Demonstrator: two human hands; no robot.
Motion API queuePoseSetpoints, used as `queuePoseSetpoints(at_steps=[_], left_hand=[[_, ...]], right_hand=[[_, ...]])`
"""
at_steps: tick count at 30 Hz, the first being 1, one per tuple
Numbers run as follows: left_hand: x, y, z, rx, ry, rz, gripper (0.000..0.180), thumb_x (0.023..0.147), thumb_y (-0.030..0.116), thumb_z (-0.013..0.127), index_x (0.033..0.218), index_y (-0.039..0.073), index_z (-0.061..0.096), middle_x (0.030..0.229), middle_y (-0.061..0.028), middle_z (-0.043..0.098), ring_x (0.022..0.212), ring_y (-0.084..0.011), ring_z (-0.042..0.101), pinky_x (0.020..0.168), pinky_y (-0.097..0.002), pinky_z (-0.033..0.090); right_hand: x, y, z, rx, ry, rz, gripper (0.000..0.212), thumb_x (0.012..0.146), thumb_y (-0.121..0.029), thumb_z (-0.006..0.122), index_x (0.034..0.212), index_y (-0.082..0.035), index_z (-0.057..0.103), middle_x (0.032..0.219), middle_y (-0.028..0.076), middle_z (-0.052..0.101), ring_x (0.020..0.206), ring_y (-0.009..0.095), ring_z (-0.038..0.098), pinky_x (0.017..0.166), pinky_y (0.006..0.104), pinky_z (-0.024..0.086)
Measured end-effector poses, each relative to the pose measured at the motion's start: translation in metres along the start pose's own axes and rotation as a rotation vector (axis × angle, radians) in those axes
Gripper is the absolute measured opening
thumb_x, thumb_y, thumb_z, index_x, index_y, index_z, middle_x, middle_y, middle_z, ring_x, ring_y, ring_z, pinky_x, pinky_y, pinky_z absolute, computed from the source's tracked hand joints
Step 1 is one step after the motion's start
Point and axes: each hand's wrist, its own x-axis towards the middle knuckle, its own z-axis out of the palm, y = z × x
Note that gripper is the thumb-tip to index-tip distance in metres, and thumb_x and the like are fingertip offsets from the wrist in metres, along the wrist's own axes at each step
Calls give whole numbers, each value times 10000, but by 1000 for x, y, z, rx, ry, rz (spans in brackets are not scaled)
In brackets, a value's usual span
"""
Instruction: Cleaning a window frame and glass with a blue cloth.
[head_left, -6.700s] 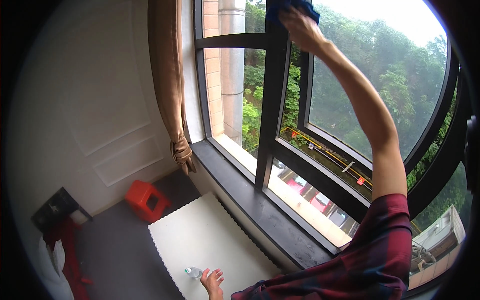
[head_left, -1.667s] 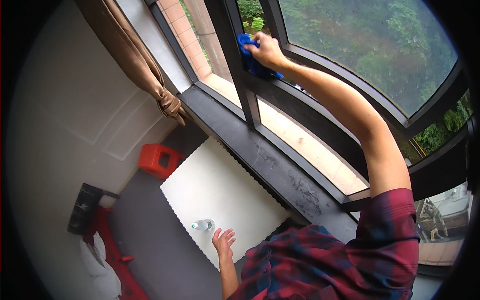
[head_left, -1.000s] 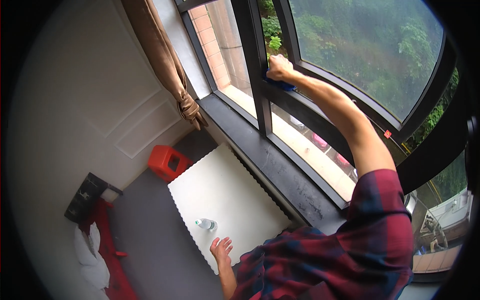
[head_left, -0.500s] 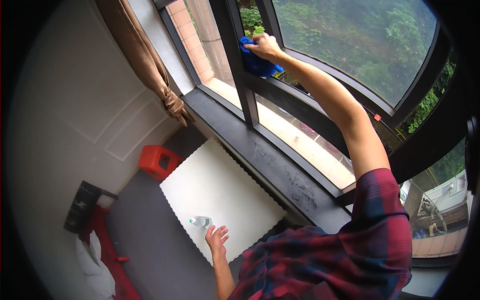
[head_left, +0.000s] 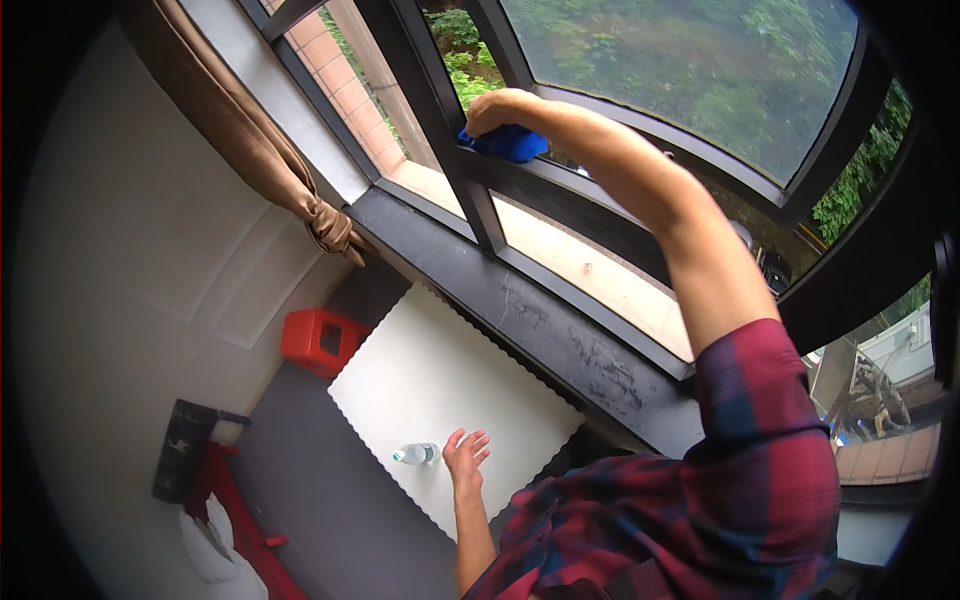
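My right arm reaches up to the window, and my right hand [head_left: 491, 110] is closed on a blue cloth [head_left: 514, 144]. The cloth lies bunched against the dark window frame [head_left: 590, 211], at the corner where the upright meets the lower crosspiece. My wrist is bent and partly hides the fingers. Low in the view, my left hand [head_left: 464, 458] is open with fingers spread, over the white scalloped-edge table [head_left: 462, 360]. It holds nothing. A clear plastic bottle [head_left: 416, 454] with a green cap is just to its left.
An outward-tilted window sash [head_left: 690, 95] is beyond my right arm. A dark sill [head_left: 540, 310] runs between window and table. A knotted brown curtain [head_left: 325, 222] hangs at left, above a red stool [head_left: 322, 341]. White fabric [head_left: 222, 550] lies at lower left.
My right hand has moved lower into the frame's corner, its wrist now more bent, and the cloth is bunched there. My left hand has shifted slightly right, as the whole view has also moved.
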Motion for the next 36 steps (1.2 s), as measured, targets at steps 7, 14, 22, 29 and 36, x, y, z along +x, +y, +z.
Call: queuePoseSetpoints(at_steps=[7,14,22,29,36], left_hand=[[2,-31,-2,55,-57,-110,602,910,77,644,1421,-37,348,1073,-205,691,896,-277,707,706,-370,556],[4,-29,-38,91,35,-122,599,903,58,626,1417,-42,336,1082,-226,684,921,-305,705,698,-376,565],[9,-33,-44,51,143,-143,620,917,100,609,1439,-48,309,1112,-251,671,938,-324,701,723,-392,568],[36,-9,8,55,76,-160,622,905,79,639,1430,-48,330,1111,-229,673,933,-301,702,748,-393,561],[50,16,29,57,-16,-83,623,902,93,659,1421,-48,345,1074,-202,687,903,-274,704,708,-362,554]], right_hand=[[-56,56,-1,-90,-342,-140,406,814,-350,760,921,41,744,837,125,710,741,217,651,655,418,518],[-24,38,15,155,73,-97,439,792,-449,793,900,-26,748,822,147,698,810,265,649,699,433,498],[38,17,25,642,47,217,490,602,-285,825,976,23,751,959,174,727,826,270,694,718,420,539],[16,8,19,538,212,313,561,622,-305,808,1071,23,732,1111,183,713,974,286,707,805,383,587],[15,19,30,716,317,437,518,689,-332,743,1080,6,733,1166,211,700,1062,320,693,875,385,569]])
